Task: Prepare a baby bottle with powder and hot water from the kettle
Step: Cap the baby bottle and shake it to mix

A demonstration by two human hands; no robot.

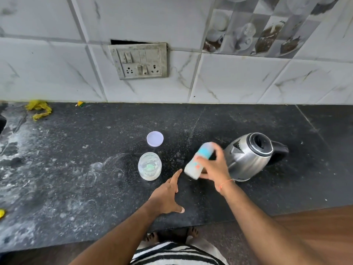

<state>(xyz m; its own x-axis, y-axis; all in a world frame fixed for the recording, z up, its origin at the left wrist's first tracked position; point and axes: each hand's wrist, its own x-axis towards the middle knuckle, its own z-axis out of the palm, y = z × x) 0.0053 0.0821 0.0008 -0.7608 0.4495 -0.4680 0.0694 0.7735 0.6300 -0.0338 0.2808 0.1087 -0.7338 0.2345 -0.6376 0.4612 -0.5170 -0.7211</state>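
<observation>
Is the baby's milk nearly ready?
Nearly. The bottle is capped and looks milky, so powder and water seem to be in. The right hand holds it tilted and blurred, probably shaking it. The left hand is free. Left: the jar is open, its lid beside it.

Dark speckled surface point(229, 119) carries: open jar point(149, 166) centre; lid point(155, 138) at 12 o'clock; kettle point(250, 155) at 3 o'clock.
</observation>
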